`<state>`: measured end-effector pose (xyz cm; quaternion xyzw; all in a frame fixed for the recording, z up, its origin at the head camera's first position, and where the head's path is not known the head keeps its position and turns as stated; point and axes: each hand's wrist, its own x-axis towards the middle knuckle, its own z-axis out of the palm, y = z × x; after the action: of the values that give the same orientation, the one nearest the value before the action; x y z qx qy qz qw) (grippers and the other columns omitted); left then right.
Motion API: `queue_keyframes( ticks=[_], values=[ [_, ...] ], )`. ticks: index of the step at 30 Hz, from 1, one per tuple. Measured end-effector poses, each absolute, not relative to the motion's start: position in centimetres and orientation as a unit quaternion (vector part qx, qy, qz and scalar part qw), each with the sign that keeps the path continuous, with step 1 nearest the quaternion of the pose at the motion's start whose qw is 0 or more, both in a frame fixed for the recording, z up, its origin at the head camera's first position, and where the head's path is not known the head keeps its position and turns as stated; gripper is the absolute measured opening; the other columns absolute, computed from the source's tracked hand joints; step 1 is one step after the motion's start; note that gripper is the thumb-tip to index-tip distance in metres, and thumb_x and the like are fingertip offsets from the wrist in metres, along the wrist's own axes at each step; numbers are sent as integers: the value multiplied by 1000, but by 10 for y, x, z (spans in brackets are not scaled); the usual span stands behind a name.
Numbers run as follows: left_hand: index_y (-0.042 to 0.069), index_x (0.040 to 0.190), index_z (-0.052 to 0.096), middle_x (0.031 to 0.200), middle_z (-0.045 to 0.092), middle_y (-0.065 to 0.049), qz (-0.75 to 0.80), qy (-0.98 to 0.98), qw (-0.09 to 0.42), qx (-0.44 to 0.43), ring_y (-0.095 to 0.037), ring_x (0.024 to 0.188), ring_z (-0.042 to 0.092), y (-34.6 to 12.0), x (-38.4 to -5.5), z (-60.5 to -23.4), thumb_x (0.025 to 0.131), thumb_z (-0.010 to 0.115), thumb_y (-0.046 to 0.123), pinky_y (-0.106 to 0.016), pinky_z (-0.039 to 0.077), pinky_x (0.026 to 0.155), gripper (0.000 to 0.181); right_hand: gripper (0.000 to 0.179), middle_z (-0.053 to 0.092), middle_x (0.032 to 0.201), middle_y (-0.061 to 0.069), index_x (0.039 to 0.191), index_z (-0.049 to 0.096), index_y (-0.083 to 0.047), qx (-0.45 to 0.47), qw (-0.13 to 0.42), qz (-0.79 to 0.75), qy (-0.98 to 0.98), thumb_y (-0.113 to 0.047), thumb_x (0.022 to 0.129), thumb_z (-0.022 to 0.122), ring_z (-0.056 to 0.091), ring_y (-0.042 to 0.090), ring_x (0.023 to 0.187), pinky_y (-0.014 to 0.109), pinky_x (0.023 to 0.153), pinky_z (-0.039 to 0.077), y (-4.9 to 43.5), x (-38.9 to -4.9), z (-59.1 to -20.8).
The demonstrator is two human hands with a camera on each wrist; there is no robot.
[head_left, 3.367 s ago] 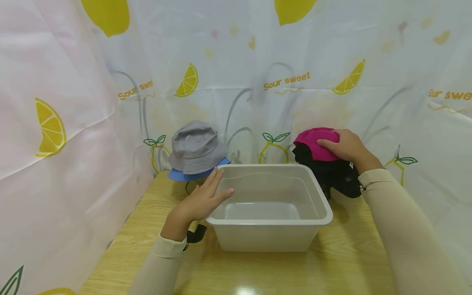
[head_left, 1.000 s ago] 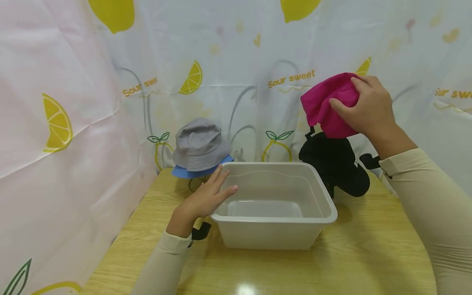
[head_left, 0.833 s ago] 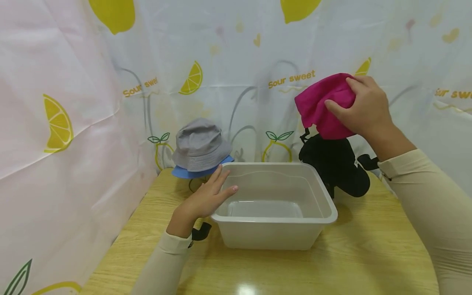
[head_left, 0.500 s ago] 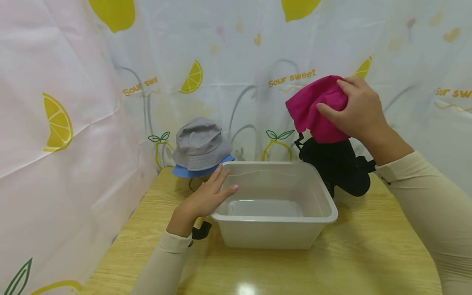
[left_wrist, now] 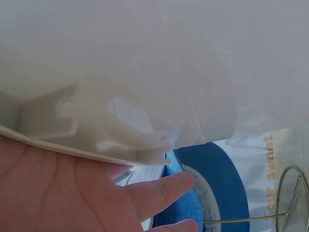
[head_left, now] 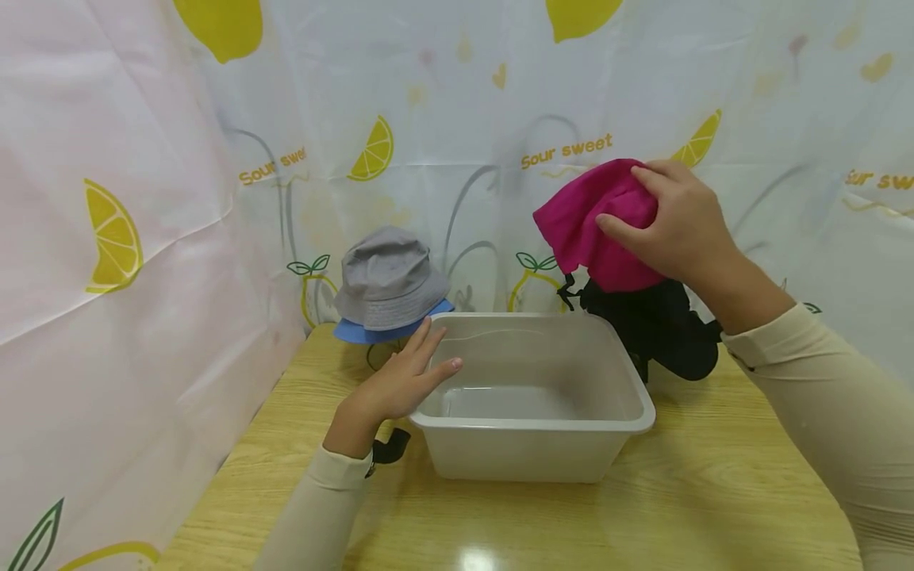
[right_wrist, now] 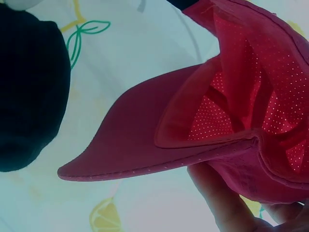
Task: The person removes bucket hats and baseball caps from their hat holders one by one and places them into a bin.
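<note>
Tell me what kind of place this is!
Probably a little makeshift booth indoors: a lemon-print curtain hangs behind and beside a wood-grain table, and a plastic tub sits on the tabletop.

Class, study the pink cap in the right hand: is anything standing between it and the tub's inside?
Nothing visible blocks the way into the tub. The right hand holds the pink cap raised; the black cap sits outside by the far right corner, and the left hand is at the left rim.

Head looks down; right wrist (close) shares cap.
</note>
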<state>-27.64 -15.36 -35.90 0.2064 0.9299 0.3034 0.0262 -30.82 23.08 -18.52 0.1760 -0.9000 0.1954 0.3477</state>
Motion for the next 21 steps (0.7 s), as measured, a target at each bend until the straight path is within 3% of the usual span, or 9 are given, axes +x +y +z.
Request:
queue_keyframes(
  ticks=[11,21],
  values=[
    [22,168,16,176,-7,-1,304,932,26,196,-32,160,10,-155,-276,-361,99,34,79,-71,10,123,92,76,56,145,21,148,55,1,202,338,194,-898,-39,88,78,54,42,127,66,92,55,218,-301,-191],
    [24,168,16,176,-6,0,304,932,21,197,-39,159,15,-154,-276,-360,98,34,79,-69,16,123,91,73,56,143,19,146,56,1,218,317,198,-902,-39,89,77,56,38,122,63,89,57,204,-292,-197]
  ],
)
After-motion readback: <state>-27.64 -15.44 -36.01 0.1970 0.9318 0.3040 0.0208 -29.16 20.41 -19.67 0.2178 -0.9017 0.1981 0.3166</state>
